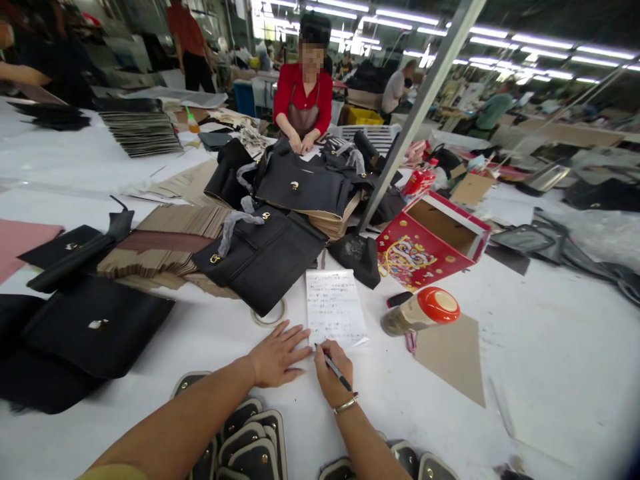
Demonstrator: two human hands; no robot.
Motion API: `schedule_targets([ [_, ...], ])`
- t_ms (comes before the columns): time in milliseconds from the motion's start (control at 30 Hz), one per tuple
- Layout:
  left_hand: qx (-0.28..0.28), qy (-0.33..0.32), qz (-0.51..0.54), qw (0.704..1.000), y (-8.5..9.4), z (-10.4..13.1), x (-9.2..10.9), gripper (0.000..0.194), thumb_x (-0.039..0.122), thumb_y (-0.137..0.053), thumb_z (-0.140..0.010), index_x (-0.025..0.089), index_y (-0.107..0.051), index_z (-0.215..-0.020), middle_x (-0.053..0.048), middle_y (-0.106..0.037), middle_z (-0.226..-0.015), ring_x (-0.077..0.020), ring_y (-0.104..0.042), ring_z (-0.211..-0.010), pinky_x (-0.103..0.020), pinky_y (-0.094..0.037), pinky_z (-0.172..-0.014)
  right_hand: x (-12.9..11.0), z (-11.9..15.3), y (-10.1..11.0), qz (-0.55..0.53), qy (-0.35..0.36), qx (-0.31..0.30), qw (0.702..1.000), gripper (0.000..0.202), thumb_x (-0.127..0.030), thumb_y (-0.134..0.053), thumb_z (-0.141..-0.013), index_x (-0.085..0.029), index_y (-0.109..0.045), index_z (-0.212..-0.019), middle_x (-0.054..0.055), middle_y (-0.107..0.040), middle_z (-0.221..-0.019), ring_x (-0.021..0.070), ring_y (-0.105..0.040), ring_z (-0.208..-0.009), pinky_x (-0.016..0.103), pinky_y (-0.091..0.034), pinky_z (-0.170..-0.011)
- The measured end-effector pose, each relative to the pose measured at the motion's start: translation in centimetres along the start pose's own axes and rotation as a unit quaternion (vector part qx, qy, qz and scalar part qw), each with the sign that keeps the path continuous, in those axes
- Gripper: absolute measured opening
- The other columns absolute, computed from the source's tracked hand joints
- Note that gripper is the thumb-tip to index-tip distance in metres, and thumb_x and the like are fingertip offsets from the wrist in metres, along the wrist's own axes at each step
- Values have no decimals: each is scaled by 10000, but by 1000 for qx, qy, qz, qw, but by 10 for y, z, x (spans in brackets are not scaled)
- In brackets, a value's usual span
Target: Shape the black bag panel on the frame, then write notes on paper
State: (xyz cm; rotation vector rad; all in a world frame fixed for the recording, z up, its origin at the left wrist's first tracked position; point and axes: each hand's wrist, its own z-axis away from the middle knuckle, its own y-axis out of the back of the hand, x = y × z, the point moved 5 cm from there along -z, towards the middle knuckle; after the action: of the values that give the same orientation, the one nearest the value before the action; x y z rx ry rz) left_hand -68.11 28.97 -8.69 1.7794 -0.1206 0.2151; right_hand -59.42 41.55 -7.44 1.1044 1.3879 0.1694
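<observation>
A white notepad (333,303) covered with rows of handwriting lies on the white table. My right hand (334,373) is closed round a dark pen (337,372), its tip at the pad's lower left corner. My left hand (281,357) lies flat with fingers spread, its fingertips at or beside the pad's lower left edge. Just above that hand sits a roll of tape (269,313), partly under a black bag (265,257) with gold fittings. To the right of the pad are a jar with an orange lid (438,305) and a black marker cap or similar small piece (399,299).
Dark, light-edged pieces (253,443) lie near my forearms. Black bag parts (100,327) and stacked brown card (165,243) cover the left. A red box (433,243) and a slanting metal post (420,113) stand right. A co-worker in red (304,100) handles pieces across the table.
</observation>
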Motion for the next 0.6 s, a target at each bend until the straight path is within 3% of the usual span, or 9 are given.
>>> schedule_targets([
  [600, -2, 13, 8, 1000, 2, 0, -1, 486, 423, -483, -839, 232, -439, -1283, -141, -341, -1436, -302, -283, -1324, -517, -132, -1085, 2, 0, -2, 9, -29, -5, 1000, 160, -300, -441, -867, -206, -537, -781, 6, -630, -705, 158, -597, -685, 263, -437, -650],
])
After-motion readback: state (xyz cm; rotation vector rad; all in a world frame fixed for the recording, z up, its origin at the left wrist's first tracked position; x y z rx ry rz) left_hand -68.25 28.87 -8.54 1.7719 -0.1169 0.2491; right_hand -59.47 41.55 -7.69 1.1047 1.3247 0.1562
